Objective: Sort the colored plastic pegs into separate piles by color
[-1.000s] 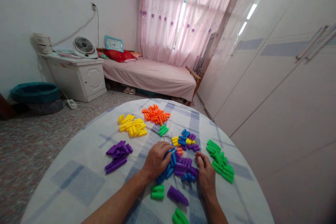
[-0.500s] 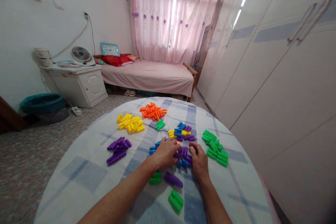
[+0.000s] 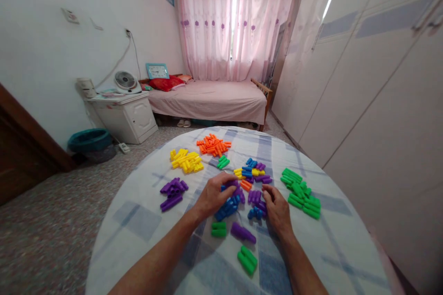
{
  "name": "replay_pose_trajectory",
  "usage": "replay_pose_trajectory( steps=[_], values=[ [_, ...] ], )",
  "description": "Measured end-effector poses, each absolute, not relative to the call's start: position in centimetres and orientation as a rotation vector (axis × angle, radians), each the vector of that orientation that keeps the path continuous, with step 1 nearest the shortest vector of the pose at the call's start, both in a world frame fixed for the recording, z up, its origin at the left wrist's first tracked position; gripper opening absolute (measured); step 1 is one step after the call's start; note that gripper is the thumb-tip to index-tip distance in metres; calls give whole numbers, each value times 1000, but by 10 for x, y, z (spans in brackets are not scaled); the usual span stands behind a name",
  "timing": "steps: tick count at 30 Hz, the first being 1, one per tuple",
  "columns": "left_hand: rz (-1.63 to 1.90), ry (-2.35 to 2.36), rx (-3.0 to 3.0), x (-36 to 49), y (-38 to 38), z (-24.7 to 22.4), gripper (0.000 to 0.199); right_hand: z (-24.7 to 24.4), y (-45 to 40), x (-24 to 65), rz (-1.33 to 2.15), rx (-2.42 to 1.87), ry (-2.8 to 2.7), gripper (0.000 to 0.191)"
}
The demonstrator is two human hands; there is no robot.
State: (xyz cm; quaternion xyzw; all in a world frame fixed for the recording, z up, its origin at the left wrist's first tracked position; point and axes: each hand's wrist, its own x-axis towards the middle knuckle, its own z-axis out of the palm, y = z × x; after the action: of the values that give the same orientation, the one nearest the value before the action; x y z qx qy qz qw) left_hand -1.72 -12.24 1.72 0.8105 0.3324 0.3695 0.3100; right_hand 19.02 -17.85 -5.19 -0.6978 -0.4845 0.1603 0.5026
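curled over purple pieces [image 3: 239,193] with left hand [image 3: 213,194], below and just right of the frame's centre, beside blue pieces [image 3: 227,209]; cannot tell whether pinched or merely touched. spread a little at thumb and forefinger with right hand [image 3: 278,210], farther right, beside purple block [image 3: 255,197]. best to press lightly across the long sides, keeping clear of the blue. slanting, apparently, from upper left to lower right along the long axis; cannot tell which end tapers

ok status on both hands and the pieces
Left hand at purple pieces, grip unclear. Right hand beside purple-blue cluster. Small orange group between them.
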Motion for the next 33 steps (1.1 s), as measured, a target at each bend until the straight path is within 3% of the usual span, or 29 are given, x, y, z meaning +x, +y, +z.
replay_pose_trajectory(
  steps=[6, 10, 15, 19, 23, 29, 33],
  values=[
    [1231, 1469, 2090, -103, -104, 15, 28, -47, -179, 188, 344, -1754, -1214, 38],
    [1177, 1812, 1992, -151, -88, -5, 34, -45, -180, 186, 326, -1773, -1224, 39],
    [1014, 1911, 1937, -172, -72, -39, 41, -46, -180, 187, 321, -1769, -1239, 38],
    [1178, 1947, 1966, -165, -74, -39, 42, -48, -179, 189, 323, -1762, -1243, 38],
    [1324, 1686, 2185, -128, -97, -10, 32, -51, -177, 190, 330, -1754, -1234, 38],
    [777, 819, 2609, -39, -132, 15, 33, -51, -177, 190, 341, -1731, -1233, 37],
    [522, 690, 2756, 0, -129, 8, 39, -52, -177, 190, 359, -1702, -1238, 37]
  ],
)
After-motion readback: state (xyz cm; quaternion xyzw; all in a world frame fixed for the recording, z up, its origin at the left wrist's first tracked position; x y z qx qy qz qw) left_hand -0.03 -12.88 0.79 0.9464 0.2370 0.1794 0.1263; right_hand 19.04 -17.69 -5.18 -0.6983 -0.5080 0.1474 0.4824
